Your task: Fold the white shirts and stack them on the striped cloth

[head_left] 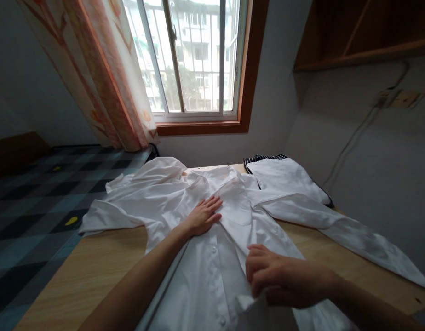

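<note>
A white long-sleeved button-up shirt (198, 271) lies spread over a wooden table, its collar towards the window and its sleeves out to both sides. My left hand (204, 216) rests flat on the upper front of the shirt, fingers stretched out. At the lower right, my right hand (284, 278) is closed with curled fingers on a bunched piece of the shirt's front, which rises below the fingers. Buttons show down the front placket. The right sleeve reaches past the table's right side.
Folded white and black-striped clothes (284, 177) lie at the table's (109, 257) back right. A bed with a checked cover (22, 220) adjoins on the left. A window (195, 59), a curtain (105, 69), a shelf (364, 55) and a wall socket with a cable (385, 99) surround the table.
</note>
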The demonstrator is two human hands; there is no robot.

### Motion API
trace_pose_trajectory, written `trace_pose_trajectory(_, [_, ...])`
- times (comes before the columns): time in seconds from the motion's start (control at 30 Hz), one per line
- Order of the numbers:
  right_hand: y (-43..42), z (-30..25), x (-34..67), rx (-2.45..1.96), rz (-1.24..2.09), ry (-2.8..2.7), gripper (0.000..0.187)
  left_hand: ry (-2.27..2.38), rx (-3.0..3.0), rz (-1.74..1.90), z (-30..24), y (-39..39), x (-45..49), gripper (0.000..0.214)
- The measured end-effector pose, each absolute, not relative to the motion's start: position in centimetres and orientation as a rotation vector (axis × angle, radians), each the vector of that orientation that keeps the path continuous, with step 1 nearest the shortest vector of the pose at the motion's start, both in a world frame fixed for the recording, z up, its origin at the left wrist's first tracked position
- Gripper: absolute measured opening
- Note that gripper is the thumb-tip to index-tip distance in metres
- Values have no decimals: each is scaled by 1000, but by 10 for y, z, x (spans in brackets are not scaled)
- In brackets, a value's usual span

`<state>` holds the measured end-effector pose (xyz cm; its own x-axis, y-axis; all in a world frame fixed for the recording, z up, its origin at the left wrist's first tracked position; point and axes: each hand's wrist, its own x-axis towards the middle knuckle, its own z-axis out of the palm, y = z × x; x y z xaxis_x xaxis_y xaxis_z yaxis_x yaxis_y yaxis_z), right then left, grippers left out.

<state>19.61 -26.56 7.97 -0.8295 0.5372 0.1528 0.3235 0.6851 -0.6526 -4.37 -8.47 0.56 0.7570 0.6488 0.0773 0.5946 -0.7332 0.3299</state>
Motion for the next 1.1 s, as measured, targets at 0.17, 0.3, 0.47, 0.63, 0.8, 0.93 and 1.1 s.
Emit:
trace_pose_trajectory(0.17, [-267, 72, 183, -442, 1293, -2286, 22, 954, 2556, 473, 1, -78, -48, 61])
trace_pose_trajectory(0.3, [-274, 41, 155, -461, 1225, -2533, 22, 1009, 2549, 612, -3, -76, -49, 62])
trace_pose_trajectory(0.47, [-229, 49, 162, -721, 959, -2126, 33, 1068, 2740, 414, -6, -82, -45, 55])
trace_pose_trajectory(0.63, [-110, 28, 185, -1418, 449, -1452, 65, 1059, 2814, 312, -7, -83, -44, 57])
trace_pose_trajectory(0.8, [-23, 13, 176, -1814, 406, -1335, 61, 1059, 2806, 309, -3, -86, -44, 59])
trace_pose_trajectory(0.93, [11, 15, 139, -1645, 343, -1555, 64, 1096, 2804, 345, 1, -89, -43, 59])
trace_pose_trajectory(1.1, [23, -9, 108, -1735, 166, -2136, 65, 1045, 2807, 379, 0, -91, -43, 54])
